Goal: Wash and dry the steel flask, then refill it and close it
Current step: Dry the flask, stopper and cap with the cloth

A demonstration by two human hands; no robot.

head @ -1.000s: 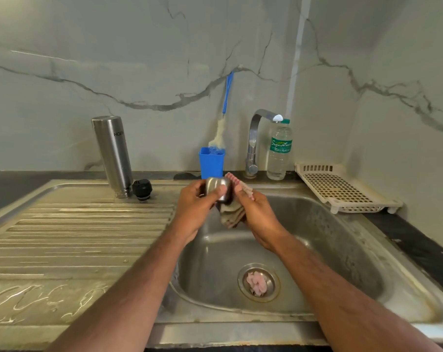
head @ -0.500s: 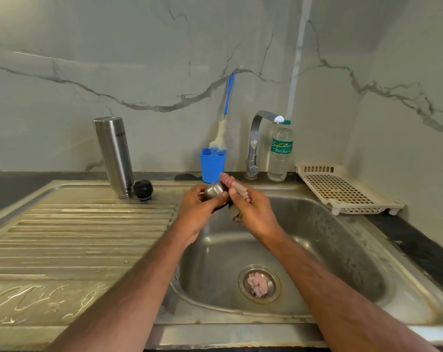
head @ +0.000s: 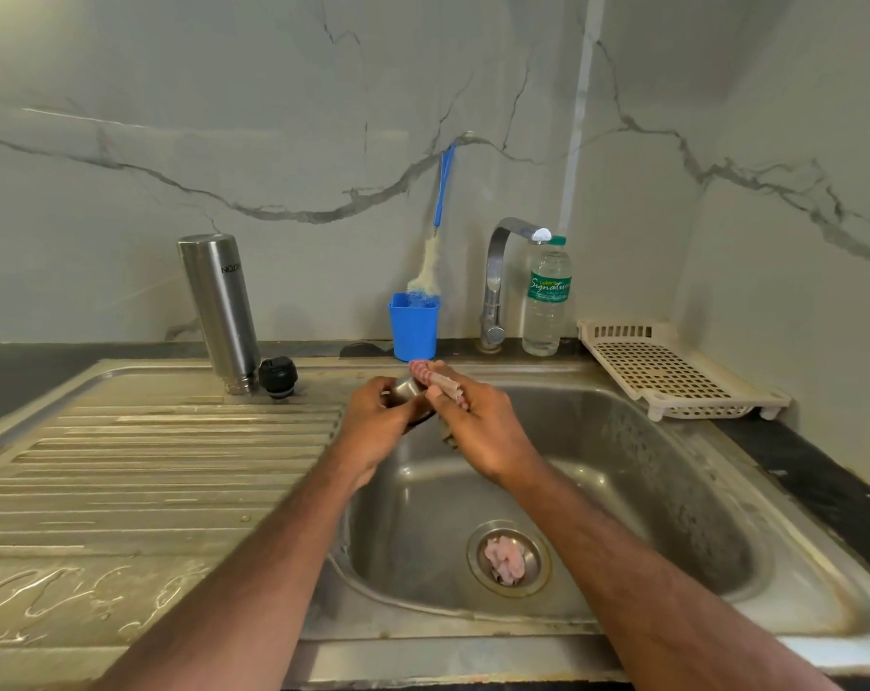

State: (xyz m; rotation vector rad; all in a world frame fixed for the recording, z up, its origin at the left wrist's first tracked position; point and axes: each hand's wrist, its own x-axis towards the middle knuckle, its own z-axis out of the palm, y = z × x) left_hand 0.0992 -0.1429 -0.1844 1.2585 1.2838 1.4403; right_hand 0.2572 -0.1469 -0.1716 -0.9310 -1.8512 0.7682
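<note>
The steel flask (head: 219,311) stood mouth-down on the drainboard (head: 148,466) beside its black stopper (head: 278,377), while over the sink (head: 647,491) the left hand (head: 373,426) gripped a small steel cap (head: 407,389) and the right hand (head: 483,431) clutched a cloth (head: 435,384) against it.

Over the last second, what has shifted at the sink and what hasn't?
The right hand has worked the checked cloth up and over the steel cap, so less cloth hangs below; the left hand has turned the cap and covers more of it. Both grips are unbroken. The upturned flask, black stopper and water bottle stayed put.
</note>
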